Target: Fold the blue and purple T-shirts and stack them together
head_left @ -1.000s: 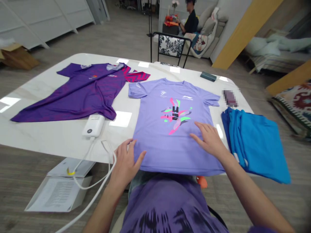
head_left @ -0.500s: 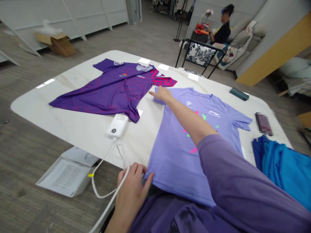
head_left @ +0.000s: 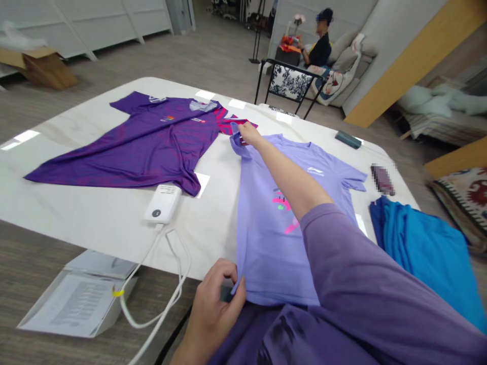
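Note:
A lavender T-shirt (head_left: 266,243) with a bright pink and green print lies on the white table before me, its collar pointing away. My right hand (head_left: 249,134) reaches across and pinches its left sleeve, which is lifted off the tabletop. With thumb and fingers, my left hand (head_left: 218,299) grips the bottom left corner of the hem at the near table edge. The shirt's left side is raised slightly between both hands. My right forearm covers part of the print. Left of it a dark purple jersey (head_left: 152,137) with a red-striped sleeve is spread out.
A white power bank (head_left: 163,204) with a white cable (head_left: 175,296) sits by the jersey. Folded blue clothes (head_left: 426,248), a blurred phone-like object (head_left: 382,179) and a dark green case (head_left: 348,140) are at right. Below stands an open white box (head_left: 72,299). A person (head_left: 319,50) sits beyond a chair (head_left: 291,81).
My right hand has closed on the sleeve and lifted it. My left hand now pinches the hem corner, raising the shirt's left edge. The view has turned to the right.

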A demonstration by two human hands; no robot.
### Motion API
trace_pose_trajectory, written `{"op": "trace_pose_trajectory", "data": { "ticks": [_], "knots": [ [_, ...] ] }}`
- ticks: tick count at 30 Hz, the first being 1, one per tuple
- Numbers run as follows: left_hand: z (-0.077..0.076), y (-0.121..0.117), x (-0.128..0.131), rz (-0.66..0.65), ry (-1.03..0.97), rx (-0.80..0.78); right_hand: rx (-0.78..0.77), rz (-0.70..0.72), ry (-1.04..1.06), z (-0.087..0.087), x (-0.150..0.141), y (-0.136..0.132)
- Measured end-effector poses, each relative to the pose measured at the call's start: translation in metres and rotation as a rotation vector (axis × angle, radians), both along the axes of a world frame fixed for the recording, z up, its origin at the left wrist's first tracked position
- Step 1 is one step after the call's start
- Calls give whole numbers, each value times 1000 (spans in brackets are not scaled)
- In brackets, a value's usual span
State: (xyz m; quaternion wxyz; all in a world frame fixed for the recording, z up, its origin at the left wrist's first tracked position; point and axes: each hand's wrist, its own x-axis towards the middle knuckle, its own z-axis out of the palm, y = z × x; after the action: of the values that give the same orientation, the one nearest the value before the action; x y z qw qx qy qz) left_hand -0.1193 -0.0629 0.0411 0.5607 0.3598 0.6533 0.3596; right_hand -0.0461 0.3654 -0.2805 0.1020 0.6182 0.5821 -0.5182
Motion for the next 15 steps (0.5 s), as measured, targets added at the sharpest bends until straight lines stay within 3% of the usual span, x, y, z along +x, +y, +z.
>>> {"op": "trace_pose_trajectory", "data": {
  "ticks": [2, 5, 10, 12, 15],
  "knots": [
    [11, 15, 10, -18, -26, 82, -34, -257, 141, 22, 30, 18],
    [25, 36, 33, -113, -73, 225, 3, -524, 286, 58, 90, 42],
    [37, 57, 86, -326, -145, 369, 154, -734, 236, 117, 206, 49],
    [39, 60, 107, -460, -170, 364, 241, -609, 60, 139, 251, 40],
    [39, 64, 128, -689, -232, 317, 387, -124, -342, 166, 312, 22]
  ]
}}
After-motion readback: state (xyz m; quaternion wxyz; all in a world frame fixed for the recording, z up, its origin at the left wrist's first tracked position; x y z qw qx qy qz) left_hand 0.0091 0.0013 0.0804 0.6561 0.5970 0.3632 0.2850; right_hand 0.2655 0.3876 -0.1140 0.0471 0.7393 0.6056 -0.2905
